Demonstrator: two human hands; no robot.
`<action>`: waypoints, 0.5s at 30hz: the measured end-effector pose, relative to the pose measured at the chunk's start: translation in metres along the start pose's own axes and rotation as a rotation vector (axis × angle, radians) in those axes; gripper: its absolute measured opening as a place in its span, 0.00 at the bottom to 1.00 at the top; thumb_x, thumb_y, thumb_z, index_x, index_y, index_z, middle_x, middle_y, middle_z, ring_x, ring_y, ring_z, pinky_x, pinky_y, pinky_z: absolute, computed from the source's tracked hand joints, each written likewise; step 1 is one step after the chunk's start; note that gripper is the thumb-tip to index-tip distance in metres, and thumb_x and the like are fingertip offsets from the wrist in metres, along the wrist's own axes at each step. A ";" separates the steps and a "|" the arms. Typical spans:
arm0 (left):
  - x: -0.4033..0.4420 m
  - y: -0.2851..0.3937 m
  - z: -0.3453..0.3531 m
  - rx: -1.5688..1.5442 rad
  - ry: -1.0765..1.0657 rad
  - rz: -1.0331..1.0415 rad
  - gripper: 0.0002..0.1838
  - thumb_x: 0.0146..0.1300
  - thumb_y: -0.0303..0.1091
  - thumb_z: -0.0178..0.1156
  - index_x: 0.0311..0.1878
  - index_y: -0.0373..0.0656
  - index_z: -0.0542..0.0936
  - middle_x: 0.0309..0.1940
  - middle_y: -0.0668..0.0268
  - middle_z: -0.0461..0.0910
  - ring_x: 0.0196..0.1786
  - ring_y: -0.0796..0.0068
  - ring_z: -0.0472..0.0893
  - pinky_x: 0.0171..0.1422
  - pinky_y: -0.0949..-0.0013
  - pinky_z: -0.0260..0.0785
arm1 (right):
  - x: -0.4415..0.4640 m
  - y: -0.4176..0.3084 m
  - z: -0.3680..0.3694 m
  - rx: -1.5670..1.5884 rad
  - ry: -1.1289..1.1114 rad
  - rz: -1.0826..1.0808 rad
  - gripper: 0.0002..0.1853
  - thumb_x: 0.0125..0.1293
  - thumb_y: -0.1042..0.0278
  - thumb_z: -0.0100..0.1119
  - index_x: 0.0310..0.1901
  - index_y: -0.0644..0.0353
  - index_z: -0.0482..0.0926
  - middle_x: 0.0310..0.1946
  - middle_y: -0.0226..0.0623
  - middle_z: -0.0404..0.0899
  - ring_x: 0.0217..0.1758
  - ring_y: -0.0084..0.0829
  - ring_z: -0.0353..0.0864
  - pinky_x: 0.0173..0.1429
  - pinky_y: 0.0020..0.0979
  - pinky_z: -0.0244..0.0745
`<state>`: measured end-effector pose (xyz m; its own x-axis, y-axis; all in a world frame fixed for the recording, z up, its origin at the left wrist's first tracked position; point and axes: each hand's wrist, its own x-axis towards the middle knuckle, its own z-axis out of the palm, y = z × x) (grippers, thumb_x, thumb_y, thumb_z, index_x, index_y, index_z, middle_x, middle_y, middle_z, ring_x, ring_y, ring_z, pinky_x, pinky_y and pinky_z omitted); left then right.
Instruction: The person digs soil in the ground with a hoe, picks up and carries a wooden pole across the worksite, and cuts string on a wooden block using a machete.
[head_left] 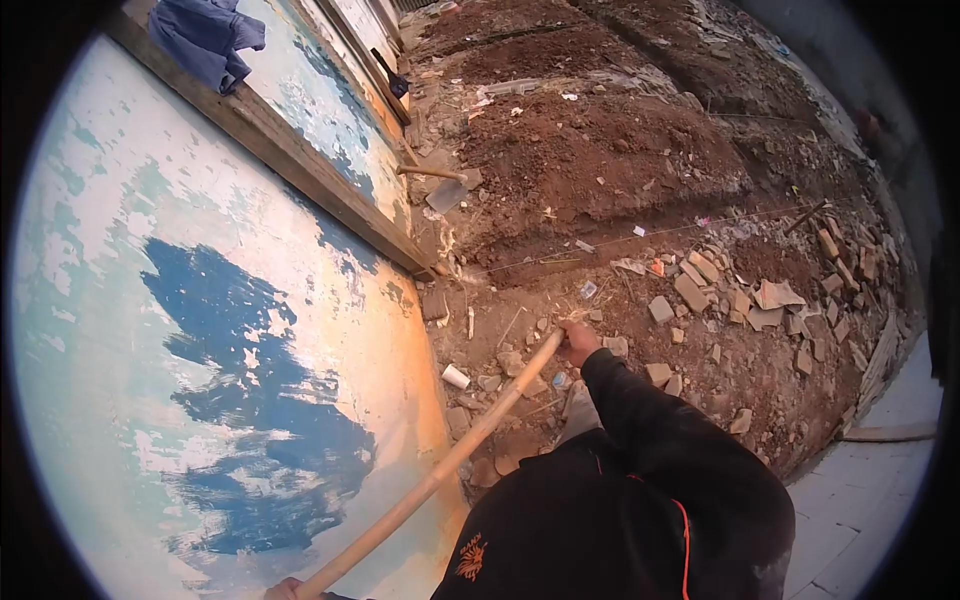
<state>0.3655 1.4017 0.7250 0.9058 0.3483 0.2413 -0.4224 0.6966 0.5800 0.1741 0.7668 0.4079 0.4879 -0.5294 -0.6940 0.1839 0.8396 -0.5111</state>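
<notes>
A long pale wooden pole slants across the lower middle, in front of the peeling wall. My right hand, at the end of a black sleeve, is closed around its upper end. Lower down, at the bottom edge, my left hand is closed around the same pole and only partly in view. Broken bricks and stones lie on the ground beyond my right hand. A white cylindrical piece lies on the ground beside the pole, near the wall's base.
The painted wall fills the left, with a wooden post against it and blue cloth on top. A metal-bladed tool stands near the wall. Brick rubble, a taut string, dug soil and trenches lie ahead.
</notes>
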 end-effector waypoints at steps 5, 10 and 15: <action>-0.007 -0.073 0.005 0.213 0.177 -0.146 0.23 0.64 0.53 0.63 0.29 0.45 0.66 0.24 0.67 0.67 0.30 0.70 0.70 0.39 0.67 0.64 | -0.008 -0.027 -0.025 0.304 -0.143 -0.173 0.10 0.78 0.66 0.45 0.53 0.62 0.67 0.46 0.39 0.76 0.51 0.40 0.81 0.57 0.45 0.81; -0.007 -0.174 0.008 0.339 0.248 -0.378 0.23 0.64 0.53 0.63 0.29 0.45 0.66 0.23 0.67 0.67 0.30 0.70 0.71 0.40 0.67 0.65 | -0.018 -0.074 -0.074 0.348 -0.181 -0.194 0.14 0.79 0.56 0.42 0.52 0.56 0.71 0.52 0.38 0.78 0.56 0.38 0.80 0.61 0.43 0.76; -0.022 -0.274 0.068 0.311 0.167 -0.483 0.23 0.66 0.55 0.60 0.27 0.47 0.66 0.21 0.68 0.67 0.27 0.71 0.71 0.38 0.66 0.66 | -0.019 -0.113 -0.136 0.384 0.003 -0.193 0.29 0.76 0.40 0.41 0.62 0.59 0.66 0.57 0.45 0.76 0.59 0.41 0.76 0.62 0.47 0.73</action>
<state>0.4636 1.1602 0.6139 0.9645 0.1495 -0.2176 0.0887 0.5928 0.8004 0.0278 0.6650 0.4095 0.4107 -0.6810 -0.6062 0.5760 0.7092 -0.4065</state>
